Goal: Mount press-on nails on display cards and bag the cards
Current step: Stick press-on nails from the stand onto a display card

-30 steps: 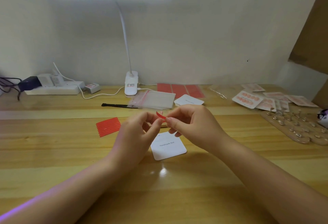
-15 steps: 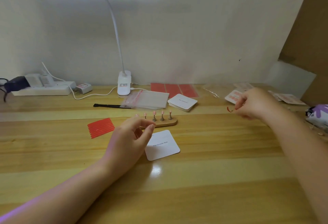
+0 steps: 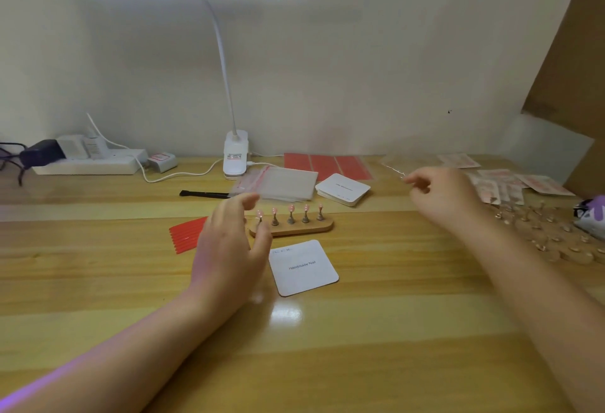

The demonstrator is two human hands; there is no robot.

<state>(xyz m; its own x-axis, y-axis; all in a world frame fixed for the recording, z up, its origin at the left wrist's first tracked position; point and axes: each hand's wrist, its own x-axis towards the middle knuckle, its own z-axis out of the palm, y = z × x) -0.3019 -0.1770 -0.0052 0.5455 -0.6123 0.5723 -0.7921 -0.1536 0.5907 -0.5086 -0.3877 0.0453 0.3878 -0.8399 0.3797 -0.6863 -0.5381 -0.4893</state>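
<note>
Glossy wooden table [image 3: 360, 347], matt paper card [image 3: 302, 267], wooden nail stand [image 3: 294, 227].

Left hand [image 3: 229, 242] beside nail stand [image 3: 291, 224]; right hand [image 3: 442, 196] hovers near bagged cards [image 3: 501, 183].

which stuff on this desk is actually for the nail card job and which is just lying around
For the job:
wooden stand of pink nails on pegs
white square "Handmade Nail" card
stack of white cards
clear zip bags
red adhesive strips

Just lying about:
white clip lamp
white power strip
black flat tool

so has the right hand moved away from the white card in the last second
Yes. The right hand went from above the white card out right, toward the bagged cards.
</note>
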